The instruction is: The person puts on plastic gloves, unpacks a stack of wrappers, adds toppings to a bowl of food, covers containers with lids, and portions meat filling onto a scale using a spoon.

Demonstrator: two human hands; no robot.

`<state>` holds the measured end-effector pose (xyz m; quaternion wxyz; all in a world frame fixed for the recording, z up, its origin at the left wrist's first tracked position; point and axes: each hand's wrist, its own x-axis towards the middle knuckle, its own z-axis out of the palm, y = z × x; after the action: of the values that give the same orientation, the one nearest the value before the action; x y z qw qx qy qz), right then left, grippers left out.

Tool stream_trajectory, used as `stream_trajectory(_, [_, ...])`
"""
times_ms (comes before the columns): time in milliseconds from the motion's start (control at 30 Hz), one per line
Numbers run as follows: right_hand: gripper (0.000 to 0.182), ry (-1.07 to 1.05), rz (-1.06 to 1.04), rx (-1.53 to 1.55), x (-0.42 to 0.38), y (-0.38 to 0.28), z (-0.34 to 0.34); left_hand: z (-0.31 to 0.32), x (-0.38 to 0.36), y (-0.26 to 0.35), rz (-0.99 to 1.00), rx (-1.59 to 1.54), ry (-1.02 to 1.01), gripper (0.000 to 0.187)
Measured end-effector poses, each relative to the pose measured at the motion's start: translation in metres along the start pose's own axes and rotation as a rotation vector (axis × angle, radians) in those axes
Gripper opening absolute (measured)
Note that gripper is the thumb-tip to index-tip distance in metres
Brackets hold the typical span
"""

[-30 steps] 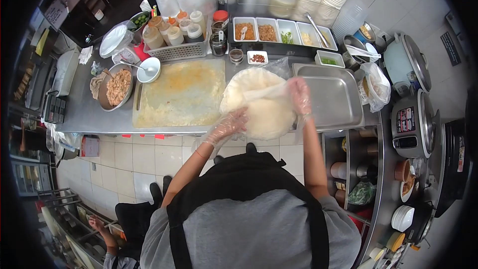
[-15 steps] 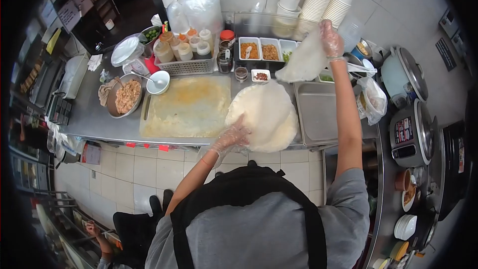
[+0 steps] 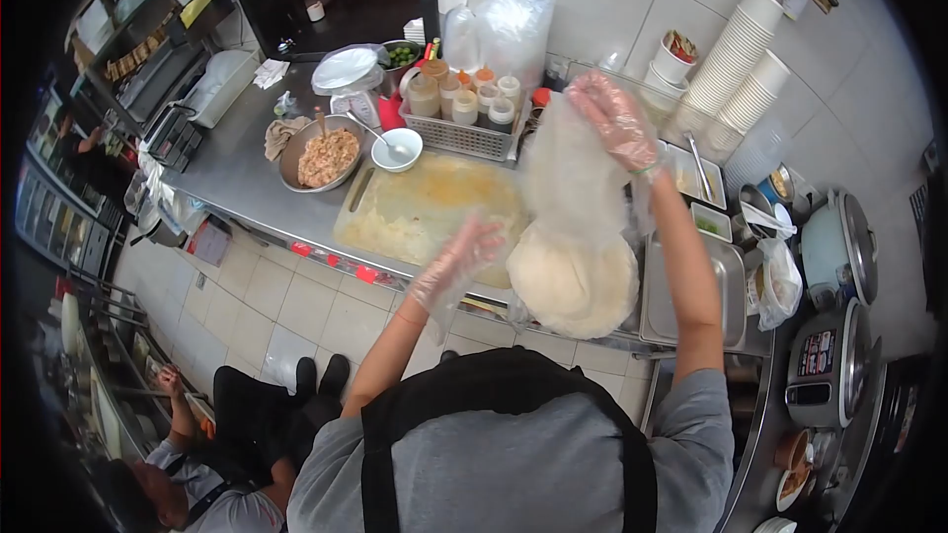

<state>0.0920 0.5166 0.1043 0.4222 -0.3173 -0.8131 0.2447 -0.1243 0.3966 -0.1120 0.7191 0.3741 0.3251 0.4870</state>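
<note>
My right hand [image 3: 614, 123], in a clear plastic glove, pinches the top edge of a thin, translucent white wrapper sheet [image 3: 568, 173]. The sheet hangs down, and its lower end meets the stack of round, pale wrapper sheets [image 3: 573, 286] at the counter's front edge. Also gloved, my left hand [image 3: 459, 259] is over the front right of the stained cutting board [image 3: 425, 202], left of the stack. Its fingers are stretched out, slightly blurred, with nothing in them.
Left of the board are a bowl of minced filling [image 3: 329, 159] and a white bowl [image 3: 397, 150] with a spoon. A basket of sauce bottles [image 3: 459, 135] stands behind. A metal tray [image 3: 694, 291] lies to the right. Another person [image 3: 222, 479] is at lower left.
My right hand has swung the sheet leftward, from above the metal tray to behind the stack. My left hand has come off the stack toward the board. The view has turned.
</note>
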Motion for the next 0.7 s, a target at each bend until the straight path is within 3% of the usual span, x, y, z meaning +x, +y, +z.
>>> stream_trajectory(67, [0.014, -0.016, 0.08, 0.144, 0.01, 0.011, 0.031, -0.044, 0.006, 0.003, -0.058, -0.147, 0.227, 0.085])
stream_trajectory(133, [0.014, -0.049, 0.115, 0.164, 0.019, 0.05, 0.07, -0.055, -0.02, 0.032, 0.036, -0.308, 0.123, 0.084])
stream_trajectory(267, [0.014, -0.066, 0.168, 0.311, 0.009, 0.115, 0.159, -0.084, -0.045, 0.071, 0.006, -0.286, 0.338, 0.09])
stream_trajectory(333, [0.016, -0.27, 0.459, 0.213, 0.0, 0.142, 0.182, -0.14, -0.034, 0.054, -0.046, -0.29, 0.37, 0.088])
stream_trajectory(367, [0.019, -0.372, 0.606, 0.159, -0.005, 0.155, 0.191, -0.153, -0.031, 0.049, 0.007, -0.177, 0.403, 0.086])
stream_trajectory(433, [0.031, -0.293, 0.662, 0.233, -0.032, 0.184, 0.217, -0.171, -0.026, 0.047, 0.11, 0.056, 0.459, 0.083])
stream_trajectory(467, [0.038, -0.25, 0.689, 0.267, -0.042, 0.19, 0.225, -0.174, -0.025, 0.054, 0.067, 0.188, 0.493, 0.078])
stream_trajectory(567, [0.056, -0.239, 0.642, 0.211, -0.053, 0.174, 0.23, -0.17, -0.028, 0.074, -0.079, 0.578, 0.585, 0.069])
stream_trajectory(667, [0.052, -0.125, 0.514, 0.103, -0.079, 0.232, 0.271, -0.206, -0.008, 0.055, 0.084, 0.631, 0.542, 0.066])
stream_trajectory(700, [0.053, -0.048, 0.544, 0.2, -0.09, 0.256, 0.286, -0.207, -0.003, 0.056, 0.113, 0.68, 0.526, 0.064])
